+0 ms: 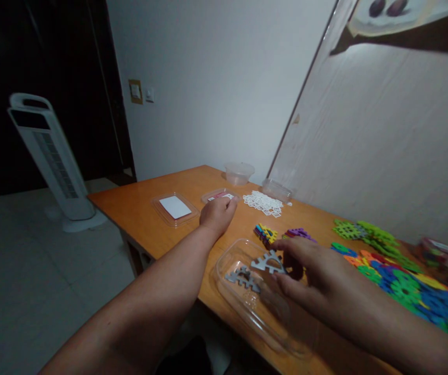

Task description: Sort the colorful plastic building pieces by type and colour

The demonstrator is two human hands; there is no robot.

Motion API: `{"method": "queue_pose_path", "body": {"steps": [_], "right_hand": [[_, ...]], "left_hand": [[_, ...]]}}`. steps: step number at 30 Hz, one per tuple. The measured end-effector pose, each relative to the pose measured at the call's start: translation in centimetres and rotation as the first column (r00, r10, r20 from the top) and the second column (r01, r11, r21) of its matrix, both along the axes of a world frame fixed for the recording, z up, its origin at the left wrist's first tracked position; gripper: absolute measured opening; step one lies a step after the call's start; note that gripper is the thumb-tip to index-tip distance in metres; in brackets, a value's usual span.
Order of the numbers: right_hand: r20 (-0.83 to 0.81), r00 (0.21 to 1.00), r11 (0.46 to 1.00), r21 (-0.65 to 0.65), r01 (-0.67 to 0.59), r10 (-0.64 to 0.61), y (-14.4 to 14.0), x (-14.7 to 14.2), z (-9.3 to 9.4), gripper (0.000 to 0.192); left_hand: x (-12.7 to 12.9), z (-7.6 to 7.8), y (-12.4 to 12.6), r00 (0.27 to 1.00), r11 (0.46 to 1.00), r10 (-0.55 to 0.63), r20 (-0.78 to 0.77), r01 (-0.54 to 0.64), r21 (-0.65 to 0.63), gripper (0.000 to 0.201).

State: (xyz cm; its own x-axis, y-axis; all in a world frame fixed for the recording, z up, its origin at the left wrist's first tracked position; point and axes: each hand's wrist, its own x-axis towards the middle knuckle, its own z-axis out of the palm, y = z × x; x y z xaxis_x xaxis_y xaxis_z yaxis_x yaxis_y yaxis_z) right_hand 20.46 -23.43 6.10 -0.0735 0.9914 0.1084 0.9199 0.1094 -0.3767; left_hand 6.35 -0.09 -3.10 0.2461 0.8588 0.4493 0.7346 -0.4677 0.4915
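Note:
My right hand (302, 265) pinches a grey notched triangular plastic piece (266, 262) between thumb and fingers. The piece hangs over a clear plastic container (255, 323), where more grey notched pieces (241, 278) lie. Farther forward, my left hand (218, 213) is curled closed in front of a clear tray (205, 197) with a red and white card in it. Its fingertips are turned away, so what they hold, if anything, is hidden. Yellow and blue notched pieces (266, 234) and purple ones (300, 233) lie just beyond my right hand.
Left on the wooden table (130, 200) sits a clear tray holding a white card (174, 207). White lattice pieces (263, 202), a round clear bowl (239, 174) and a clear box (277, 190) stand along the back. Colourful gear discs (407, 286) and green pieces (376, 237) spread at right.

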Motion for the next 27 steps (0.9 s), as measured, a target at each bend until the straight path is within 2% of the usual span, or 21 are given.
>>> {"method": "queue_pose_path", "body": {"steps": [3, 6, 12, 17, 20, 22, 24, 27], "right_hand": [[0.107, 0.994, 0.995, -0.101, 0.009, 0.002, 0.5, -2.6, -0.4, 0.014], [0.187, 0.982, 0.985, -0.17, 0.024, 0.008, 1.1, -3.8, -1.2, 0.011], [0.213, 0.977, 0.987, -0.16, 0.01, 0.025, 2.3, -3.8, -3.0, 0.015], [0.192, 0.981, 0.985, -0.168, 0.034, -0.001, 1.8, -3.8, -2.6, 0.017], [0.092, 0.996, 0.996, -0.081, 0.025, -0.017, 1.0, -2.3, -1.5, 0.022], [0.024, 0.999, 0.999, 0.01, 0.042, -0.042, 0.7, -0.3, -0.8, 0.025], [-0.012, 0.994, 0.99, 0.087, 0.11, -0.109, 0.6, 2.3, -0.4, 0.029], [-0.019, 0.975, 0.968, 0.116, 0.222, -0.221, 0.7, 6.2, -0.4, 0.033]], "left_hand": [[0.0, 0.1, -0.1, 1.0, 1.0, -0.006, 0.013, 0.006, -0.013, 0.063], [0.0, 0.2, -0.3, 1.0, 1.0, -0.006, 0.01, 0.007, -0.018, 0.063], [0.1, 0.3, -0.4, 1.0, 1.0, -0.003, 0.0, 0.003, -0.003, 0.066], [0.1, 0.3, -0.5, 1.0, 1.0, -0.008, 0.0, 0.008, -0.012, 0.063], [0.1, 0.3, -0.5, 1.0, 1.0, -0.005, -0.009, 0.005, -0.005, 0.062], [0.1, 0.4, -0.5, 1.0, 1.0, -0.007, -0.013, 0.007, -0.006, 0.061], [0.1, 0.4, -0.5, 1.0, 1.0, -0.013, -0.011, 0.013, -0.009, 0.061], [0.1, 0.3, -0.3, 1.0, 1.0, -0.018, -0.002, 0.018, -0.009, 0.059]]}}
